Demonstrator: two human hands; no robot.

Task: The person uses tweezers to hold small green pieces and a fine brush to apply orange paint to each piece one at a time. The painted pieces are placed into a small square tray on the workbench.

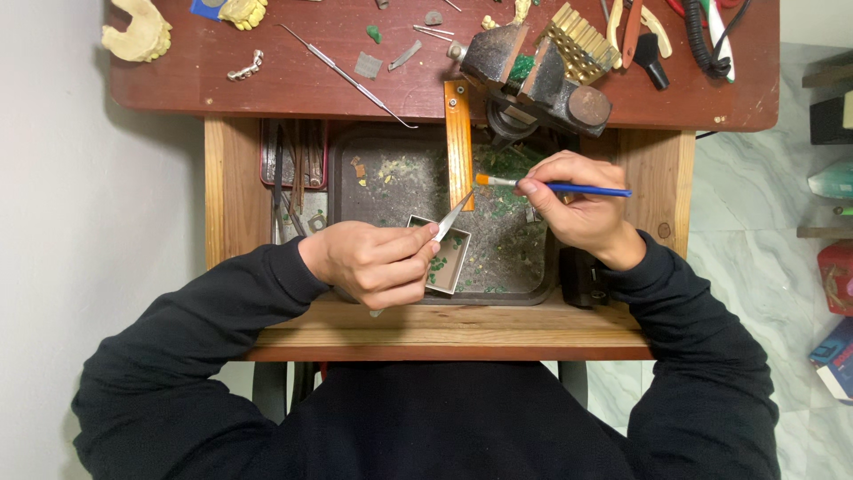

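My left hand [373,260] grips a slim metal tool [453,215] whose tip points up toward the brush, and also rests against a small open cardboard box [451,258] holding green bits. My right hand [579,200] holds a blue-handled brush [555,186] with an orange tip, its bristles near the metal tool's tip. Both hands hover over a dark tray [391,173] littered with green and yellow scraps, set in an open wooden drawer [444,324].
A small metal vise [538,76] sits on the red-brown bench top [293,80], with an orange strip [458,142] hanging below it. A long metal pick [346,76], plaster dental casts [138,36] and a brass block [582,40] lie on the bench. Hand tools [298,164] lie in the drawer's left compartment.
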